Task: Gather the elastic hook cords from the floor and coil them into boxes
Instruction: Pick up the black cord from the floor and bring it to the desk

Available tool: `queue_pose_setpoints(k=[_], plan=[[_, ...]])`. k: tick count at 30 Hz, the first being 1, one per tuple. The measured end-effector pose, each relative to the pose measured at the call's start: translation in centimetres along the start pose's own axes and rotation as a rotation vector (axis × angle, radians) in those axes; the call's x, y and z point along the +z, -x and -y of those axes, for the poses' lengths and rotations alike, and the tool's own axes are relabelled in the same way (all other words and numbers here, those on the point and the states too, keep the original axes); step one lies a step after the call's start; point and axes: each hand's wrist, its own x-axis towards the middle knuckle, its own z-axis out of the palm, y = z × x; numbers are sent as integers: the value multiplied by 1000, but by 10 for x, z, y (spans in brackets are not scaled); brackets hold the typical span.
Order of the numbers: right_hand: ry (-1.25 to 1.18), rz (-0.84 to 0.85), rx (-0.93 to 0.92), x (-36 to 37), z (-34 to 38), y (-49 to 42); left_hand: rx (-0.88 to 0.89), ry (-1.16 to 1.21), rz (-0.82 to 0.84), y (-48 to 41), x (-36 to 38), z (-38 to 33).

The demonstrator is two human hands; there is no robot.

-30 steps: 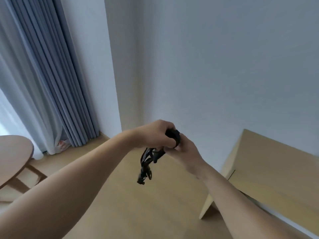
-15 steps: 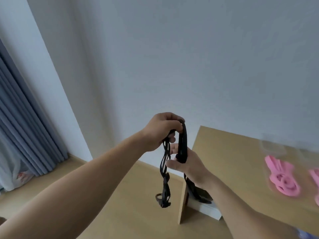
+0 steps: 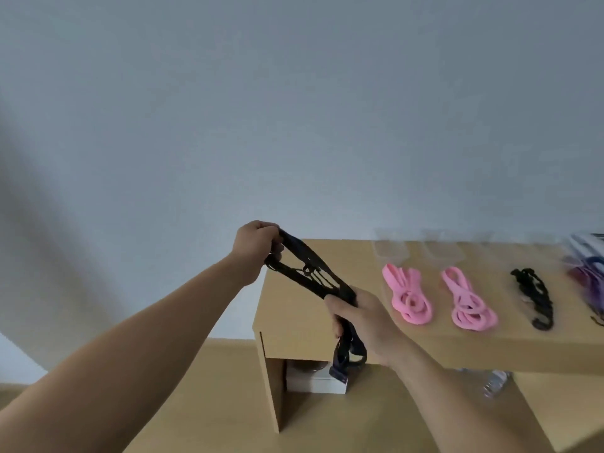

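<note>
Head view: the black cord bundle (image 3: 313,276) hangs in the air over the near end of the surface (image 3: 327,256), stretched between left hand (image 3: 256,245) and right hand (image 3: 362,322), each grip closed on it. It looks light, limp and springy; best held by bunched strands, not the dangling end.

Matt black cords (image 3: 313,273) look woven — the desk (image 3: 294,305) pale smooth wood, pink coils (image 3: 408,297) rubbery.

clear boxes (image 3: 390,248) at desk back blurred, count unclear. purple bundle (image 3: 588,279) cut by right edge. cord (image 3: 313,276) partly hidden inside right hand (image 3: 362,325).
</note>
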Motion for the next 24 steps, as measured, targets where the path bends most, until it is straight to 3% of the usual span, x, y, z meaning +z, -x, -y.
queue_pose_setpoints(k=[3, 5, 9, 11, 17, 20, 24], plan=[[71, -74, -5, -37, 6, -4, -4, -387, 63, -20, 26, 20], [101, -117, 4, -60, 12, -9, 105, -688, 260, -26, 49, 24], [189, -149, 11, -100, 30, -26, 180, -625, 941, -23, 112, 12], [167, -196, 3, -120, 39, -35, 197, -514, 1167, -23, 147, 13], [-133, -488, -12, -191, 48, -65, 173, -61, 1260, -49, 232, 28], [-274, -590, -36, -220, 41, -82, 139, 13, 1182, -64, 274, 42], [-315, -704, -69, -258, 35, -96, 106, 17, 1202, -84, 323, 52]])
